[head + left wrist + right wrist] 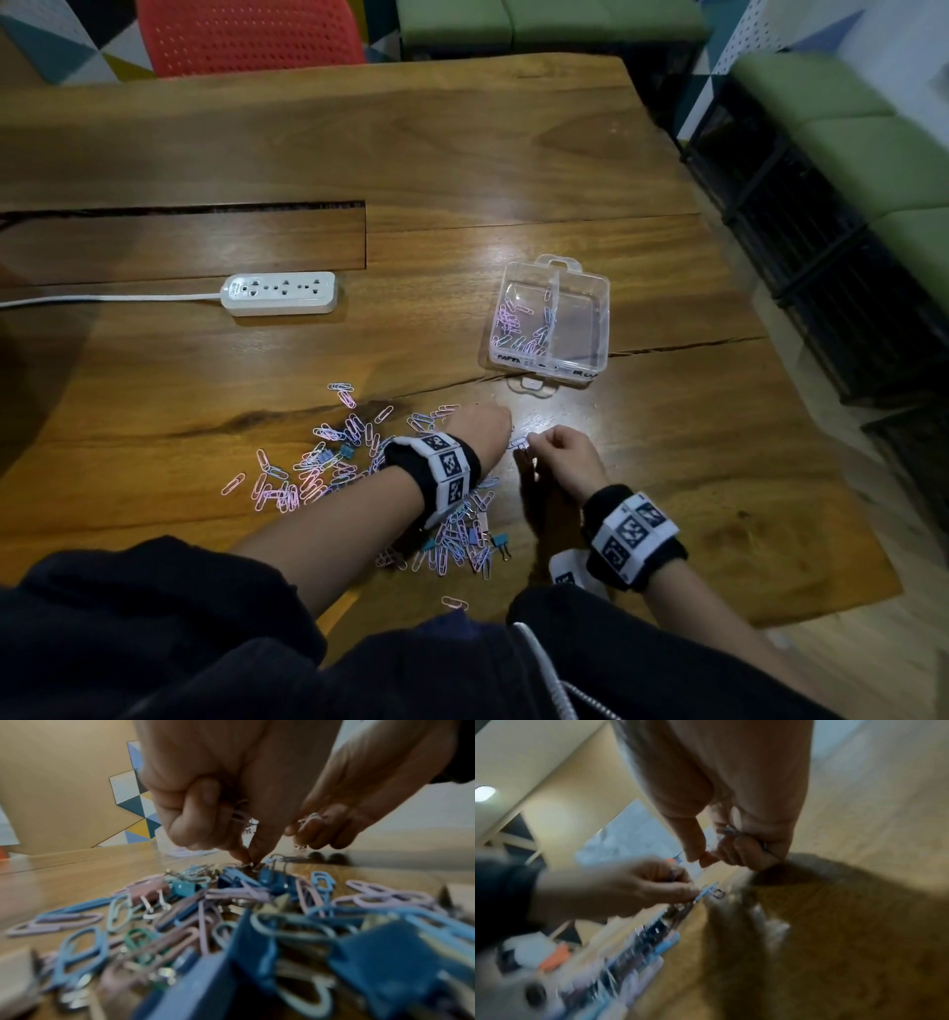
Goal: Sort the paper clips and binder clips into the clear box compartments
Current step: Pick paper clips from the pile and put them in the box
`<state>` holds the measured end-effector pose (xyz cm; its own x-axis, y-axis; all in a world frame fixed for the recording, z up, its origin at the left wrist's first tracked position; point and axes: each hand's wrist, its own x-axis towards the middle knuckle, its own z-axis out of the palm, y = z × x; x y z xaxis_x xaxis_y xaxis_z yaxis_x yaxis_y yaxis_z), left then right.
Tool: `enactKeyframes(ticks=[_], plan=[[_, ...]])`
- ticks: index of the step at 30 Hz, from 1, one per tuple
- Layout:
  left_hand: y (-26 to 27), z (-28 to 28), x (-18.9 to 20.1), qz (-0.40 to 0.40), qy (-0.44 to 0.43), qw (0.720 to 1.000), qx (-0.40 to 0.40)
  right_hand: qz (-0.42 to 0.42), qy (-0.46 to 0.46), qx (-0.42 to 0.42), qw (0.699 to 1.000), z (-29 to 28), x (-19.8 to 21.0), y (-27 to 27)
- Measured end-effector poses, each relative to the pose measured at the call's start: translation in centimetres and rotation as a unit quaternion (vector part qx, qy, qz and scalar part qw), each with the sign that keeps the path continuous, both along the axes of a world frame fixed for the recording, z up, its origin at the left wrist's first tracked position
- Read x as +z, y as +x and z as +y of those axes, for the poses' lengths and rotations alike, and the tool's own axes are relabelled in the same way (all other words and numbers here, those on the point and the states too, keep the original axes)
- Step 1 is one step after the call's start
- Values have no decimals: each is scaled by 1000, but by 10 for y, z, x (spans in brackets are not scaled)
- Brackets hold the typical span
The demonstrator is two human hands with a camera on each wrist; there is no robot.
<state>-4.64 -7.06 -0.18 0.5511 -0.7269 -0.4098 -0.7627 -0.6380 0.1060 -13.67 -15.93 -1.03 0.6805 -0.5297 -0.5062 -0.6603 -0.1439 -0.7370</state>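
The clear box stands on the table beyond my hands, with several pink and blue paper clips in its left compartment; no clips show in the right one. A pile of paper clips and blue binder clips lies under my left forearm. My left hand keeps pink paper clips in its curled fingers, and thumb and forefinger pinch a blue clip at the pile's edge. My right hand, just to the right, holds clips in curled fingers, thumb and forefinger pressed together.
A white power strip with its cord lies at the left of the wooden table. A long slot cuts the tabletop behind it. A red chair stands beyond the far edge, green benches to the right.
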Motion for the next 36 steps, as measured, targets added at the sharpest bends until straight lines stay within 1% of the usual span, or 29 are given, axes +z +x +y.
enactKeyframes(ticks=[2,4,5,6,7,8,9,10,11,12,13,15,19,21,23,24,25,27,28,29,30,33,36], plan=[[0,3,1,26,8,1000,8,22,-110,56,992,4,-3,5],[4,6,4,90,-14,995,47,50,-190,108,975,9,-5,7],[7,8,6,135,-46,987,80,60,-214,131,966,10,-4,7],[10,8,9,193,-83,970,125,66,-226,146,961,11,-3,7],[14,8,13,257,-127,940,183,69,-232,158,957,12,-2,6],[19,7,17,330,-167,894,252,75,-233,172,954,12,-2,5],[25,5,21,400,-203,836,317,82,-230,188,951,12,-2,4],[31,4,26,460,-229,777,364,91,-225,204,948,13,-2,3],[38,2,31,508,-253,723,394,97,-218,220,946,12,-2,2],[45,-1,35,537,-271,686,410,101,-206,229,946,12,-1,1],[51,-6,40,550,-284,664,419,99,-195,234,947,11,2,0],[62,-18,51,550,-302,648,431,90,-180,234,951,5,11,1],[77,-46,64,528,-324,647,444,46,-156,192,968,-18,30,19],[84,-53,70,537,-333,630,452,8,-134,166,977,-29,39,30],[89,-57,70,530,-335,637,449,-4,-129,161,978,-39,51,42],[91,-59,66,527,-328,648,442,1,-136,164,977,-43,56,48],[92,-59,63,532,-323,652,433,7,-142,168,976,-48,61,54],[89,-56,65,536,-338,647,424,14,-139,172,975,-55,67,65],[88,-54,66,528,-348,651,419,16,-134,168,977,-57,69,72],[89,-52,64,516,-357,661,412,18,-127,162,978,-59,70,79],[89,-49,64,496,-360,679,404,16,-122,154,980,-59,71,85],[85,-33,62,403,-343,765,367,-11,-116,125,985,-57,76,103],[79,-11,51,318,-280,850,314,-37,-91,115,988,-53,77,112]])
